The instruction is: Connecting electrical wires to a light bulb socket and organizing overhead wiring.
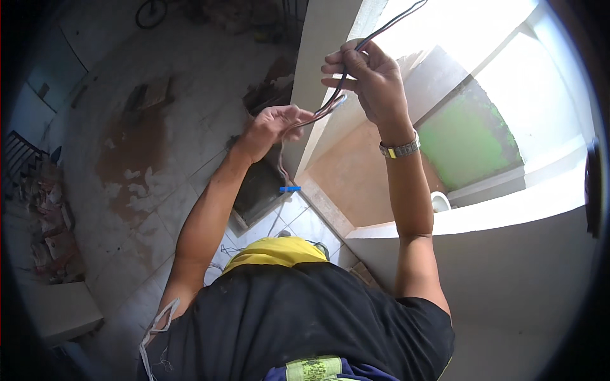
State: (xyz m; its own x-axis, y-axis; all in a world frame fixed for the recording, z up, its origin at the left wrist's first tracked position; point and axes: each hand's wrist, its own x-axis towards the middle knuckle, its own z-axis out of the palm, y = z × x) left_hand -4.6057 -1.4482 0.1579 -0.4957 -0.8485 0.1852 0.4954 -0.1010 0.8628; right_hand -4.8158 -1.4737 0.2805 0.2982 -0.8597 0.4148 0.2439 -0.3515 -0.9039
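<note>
Two hands are raised in front of a pale wall corner [330, 38], and between them runs a thin bundle of dark wires [335, 101], seemingly two or three strands side by side; the exact count is too fine to make out. The right hand [372, 79] is the higher one, its fingers curled loosely around the wires with thumb and forefinger pinching them near the top. From there the strands arc up and to the right and wash out against the bright opening. The left hand [270, 127] is lower and to the left, fingers bent into a half-closed grip on the wires' lower stretch, palm turned toward the camera. Below it the wires hang down along the wall edge toward one small blue piece [290, 188], too small to identify.

One wristwatch [400, 149] with a metal band sits on the right wrist. The person wears a black shirt [305, 317]. Below lies a stained concrete floor [146, 146] meeting white tiles [298, 222]. One bicycle wheel [151, 13] is cut off at the top edge. At the far left, stacked clutter [47, 216] is blurred by the lens rim
</note>
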